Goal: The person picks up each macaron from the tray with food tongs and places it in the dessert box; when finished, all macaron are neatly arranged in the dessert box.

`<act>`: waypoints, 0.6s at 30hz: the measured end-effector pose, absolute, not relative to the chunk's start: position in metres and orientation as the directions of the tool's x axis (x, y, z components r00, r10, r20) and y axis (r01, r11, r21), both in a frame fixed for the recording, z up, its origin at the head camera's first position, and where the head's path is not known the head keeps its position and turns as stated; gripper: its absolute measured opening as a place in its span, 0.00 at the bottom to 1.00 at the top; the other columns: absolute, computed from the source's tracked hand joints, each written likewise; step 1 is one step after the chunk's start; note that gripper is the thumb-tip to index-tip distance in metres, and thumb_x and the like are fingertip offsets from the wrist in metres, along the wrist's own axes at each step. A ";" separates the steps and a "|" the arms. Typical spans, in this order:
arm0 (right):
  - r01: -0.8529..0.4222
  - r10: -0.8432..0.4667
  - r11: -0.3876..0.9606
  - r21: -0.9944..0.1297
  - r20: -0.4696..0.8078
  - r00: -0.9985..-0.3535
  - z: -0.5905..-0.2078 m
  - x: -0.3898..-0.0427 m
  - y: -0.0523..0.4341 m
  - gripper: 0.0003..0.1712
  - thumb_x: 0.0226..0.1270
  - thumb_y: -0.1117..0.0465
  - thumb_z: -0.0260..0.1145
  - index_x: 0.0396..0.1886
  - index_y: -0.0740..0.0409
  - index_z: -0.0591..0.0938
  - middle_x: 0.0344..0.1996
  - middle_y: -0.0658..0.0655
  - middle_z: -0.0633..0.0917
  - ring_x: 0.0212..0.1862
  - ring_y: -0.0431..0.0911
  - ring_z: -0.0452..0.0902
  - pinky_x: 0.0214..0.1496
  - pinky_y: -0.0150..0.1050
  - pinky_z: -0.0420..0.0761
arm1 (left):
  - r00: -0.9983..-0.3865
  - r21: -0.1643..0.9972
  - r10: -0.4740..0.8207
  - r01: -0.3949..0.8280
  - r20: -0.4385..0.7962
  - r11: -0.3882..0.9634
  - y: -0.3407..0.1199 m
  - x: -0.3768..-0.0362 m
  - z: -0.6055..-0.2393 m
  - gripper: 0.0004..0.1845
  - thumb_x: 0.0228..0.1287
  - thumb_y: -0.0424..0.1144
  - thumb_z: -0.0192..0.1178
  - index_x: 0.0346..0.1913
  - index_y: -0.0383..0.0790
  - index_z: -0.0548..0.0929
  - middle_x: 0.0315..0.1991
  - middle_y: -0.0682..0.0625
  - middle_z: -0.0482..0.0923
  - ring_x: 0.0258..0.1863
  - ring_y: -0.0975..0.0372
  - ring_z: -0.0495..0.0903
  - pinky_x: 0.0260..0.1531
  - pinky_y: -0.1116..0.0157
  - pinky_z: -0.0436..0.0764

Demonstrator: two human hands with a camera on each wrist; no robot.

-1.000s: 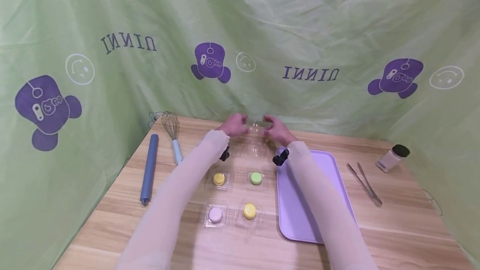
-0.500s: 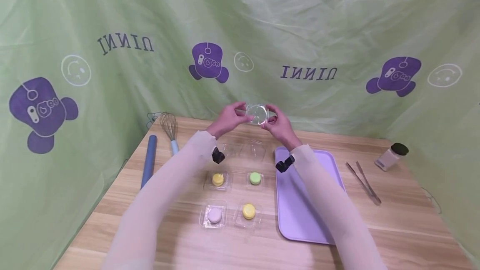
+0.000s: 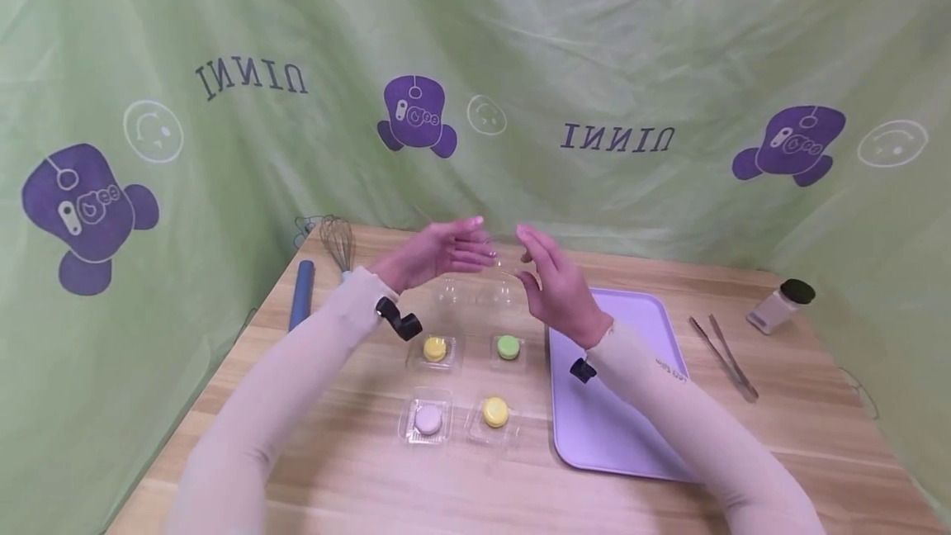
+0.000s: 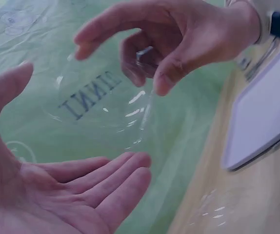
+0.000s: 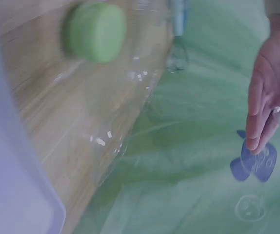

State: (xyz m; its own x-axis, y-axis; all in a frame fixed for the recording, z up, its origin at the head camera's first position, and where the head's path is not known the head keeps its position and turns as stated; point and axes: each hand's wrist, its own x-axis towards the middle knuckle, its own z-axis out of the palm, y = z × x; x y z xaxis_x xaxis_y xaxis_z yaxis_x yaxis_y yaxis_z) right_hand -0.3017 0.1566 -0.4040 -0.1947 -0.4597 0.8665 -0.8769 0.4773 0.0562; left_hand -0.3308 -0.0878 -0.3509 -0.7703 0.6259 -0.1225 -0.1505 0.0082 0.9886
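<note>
In the head view my left hand [image 3: 434, 254] is held up over the back of the table, its fingers straight. My right hand [image 3: 560, 287] faces it and pinches the edge of a clear plastic box [image 4: 135, 114] between thumb and fingers. In the left wrist view the box's clear wall spans the gap between the hands, just above the left fingertips. Below them on the table stand more clear boxes [image 3: 499, 295]. Nearer the front, open clear boxes hold macarons: yellow [image 3: 434, 348], green [image 3: 508, 347], lilac [image 3: 428, 419] and another yellow macaron [image 3: 495, 412].
A lilac tray [image 3: 594, 428] lies under the right forearm. Further right are metal tongs [image 3: 724, 359] and a jar with a dark lid [image 3: 780, 306]. A blue rolling pin [image 3: 301, 295] and a whisk [image 3: 338, 242] lie on the left. Green cloth [image 3: 475, 180] hangs behind.
Both hands gripped the clear box and raised it toward the cloth. Now the left hand has let go and spread its fingers, while the right keeps the box; both have come slightly nearer.
</note>
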 end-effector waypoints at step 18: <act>-0.800 -0.538 0.489 0.348 0.842 0.037 -0.406 -0.291 0.161 0.19 0.72 0.70 0.60 0.60 0.72 0.77 0.56 0.68 0.83 0.52 0.57 0.86 0.53 0.45 0.88 | -0.632 0.981 0.763 -0.194 -0.135 0.013 -0.089 -0.313 -0.360 0.42 0.67 0.55 0.62 0.68 0.21 0.66 0.65 0.26 0.74 0.60 0.47 0.83 0.71 0.48 0.75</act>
